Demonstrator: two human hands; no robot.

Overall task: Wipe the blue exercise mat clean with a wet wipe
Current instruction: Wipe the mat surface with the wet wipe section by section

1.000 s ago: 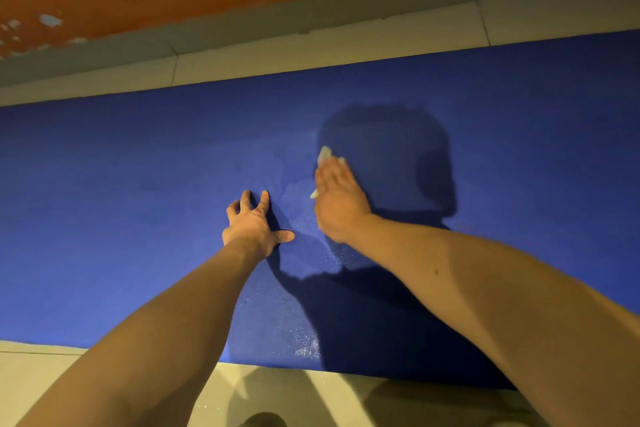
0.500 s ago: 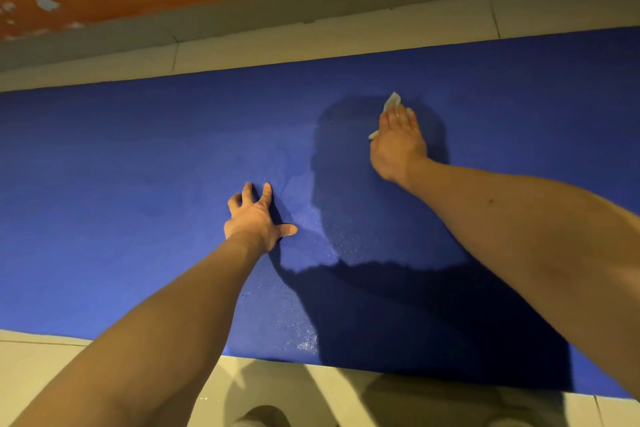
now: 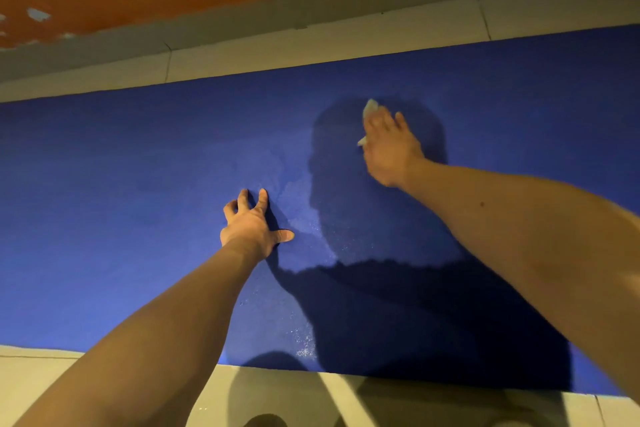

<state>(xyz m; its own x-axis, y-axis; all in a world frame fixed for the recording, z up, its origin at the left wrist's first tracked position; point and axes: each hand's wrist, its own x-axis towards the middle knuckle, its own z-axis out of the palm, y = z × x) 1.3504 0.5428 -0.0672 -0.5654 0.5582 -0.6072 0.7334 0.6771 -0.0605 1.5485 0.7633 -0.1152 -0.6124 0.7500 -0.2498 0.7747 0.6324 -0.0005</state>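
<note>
The blue mat (image 3: 138,184) lies long from left to right. The right hand (image 3: 389,149) presses the wipe (image 3: 370,107) with flat fingers. The left hand (image 3: 251,225) rests, fingers spread.

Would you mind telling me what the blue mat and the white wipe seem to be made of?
The blue mat looks like matte foam or rubber: fine grainy surface, wet speckles glinting. The wipe under the right hand looks like thin nonwoven cloth, crumpled; blur leaves that open.

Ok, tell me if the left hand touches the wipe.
Apart. Head view: left hand rests on the mat, with bare mat between it and the wipe under the right hand.
</note>
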